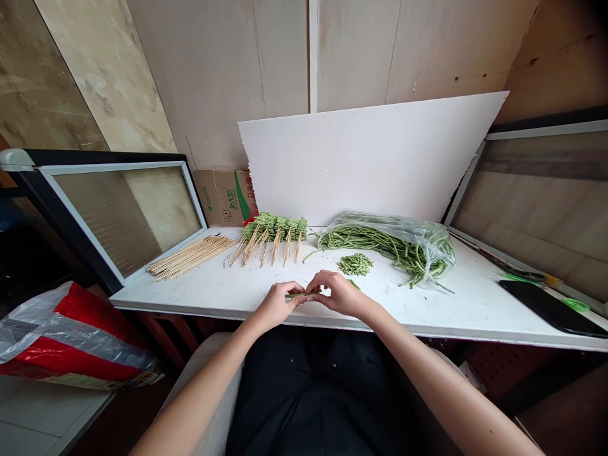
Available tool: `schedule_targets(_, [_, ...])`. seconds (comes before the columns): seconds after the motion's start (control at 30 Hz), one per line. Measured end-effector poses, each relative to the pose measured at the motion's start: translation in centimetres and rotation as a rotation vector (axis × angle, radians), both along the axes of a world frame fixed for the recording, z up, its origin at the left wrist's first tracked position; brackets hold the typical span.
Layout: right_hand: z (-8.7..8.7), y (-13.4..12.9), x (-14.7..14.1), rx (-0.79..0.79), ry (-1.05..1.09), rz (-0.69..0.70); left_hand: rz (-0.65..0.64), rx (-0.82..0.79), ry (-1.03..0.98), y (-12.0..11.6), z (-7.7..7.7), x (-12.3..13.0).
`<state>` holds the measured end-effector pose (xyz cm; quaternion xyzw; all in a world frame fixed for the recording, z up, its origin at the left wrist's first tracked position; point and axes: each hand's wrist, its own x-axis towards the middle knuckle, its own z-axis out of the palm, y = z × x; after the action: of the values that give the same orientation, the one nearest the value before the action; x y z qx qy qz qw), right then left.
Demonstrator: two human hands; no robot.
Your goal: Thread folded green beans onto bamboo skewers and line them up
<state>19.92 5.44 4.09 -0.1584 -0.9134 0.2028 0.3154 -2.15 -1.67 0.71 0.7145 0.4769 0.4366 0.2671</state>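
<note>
Near the table's front edge, my left hand (281, 303) and my right hand (332, 293) meet, both closed on short green bean pieces (304, 294) held between the fingertips. Just behind my right hand lies another bean piece (354, 284). Beyond it is a small pile of cut bean pieces (355, 264). Long green beans (365, 239) lie partly inside a clear plastic bag at the back right. Skewers threaded with bean pieces (280, 227) are stacked at the back centre, their sticks pointing forward. Bare wooden skewers (190, 256) lie in a bundle on the left.
A white table (266, 285) carries everything. At its right end are a black phone (551, 306), scissors (515, 271) and a green ring (576, 305). A white board (361, 161) and a cardboard box (221, 196) stand behind. Framed panels flank both sides.
</note>
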Motion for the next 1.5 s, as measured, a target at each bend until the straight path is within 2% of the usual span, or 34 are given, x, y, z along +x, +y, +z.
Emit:
schedule_targets(0.63, [0.5,0.1,0.3,0.042,0.013,-0.047,0.054,0.025,0.002,0.3,-0.1,-0.4])
schedule_targets(0.87, [-0.1,0.3,0.0,0.032,0.007,-0.006,0.018,0.018,-0.003,0.1,0.0,0.0])
schedule_targets(1.37, [-0.6,0.6,0.0,0.033,-0.02,-0.052,0.004,-0.017,-0.005,0.0,-0.1,0.1])
schedule_targets(1.5, [-1.1,0.6,-0.4,0.029,-0.008,-0.029,-0.019,-0.025,-0.019,0.0,-0.3,0.2])
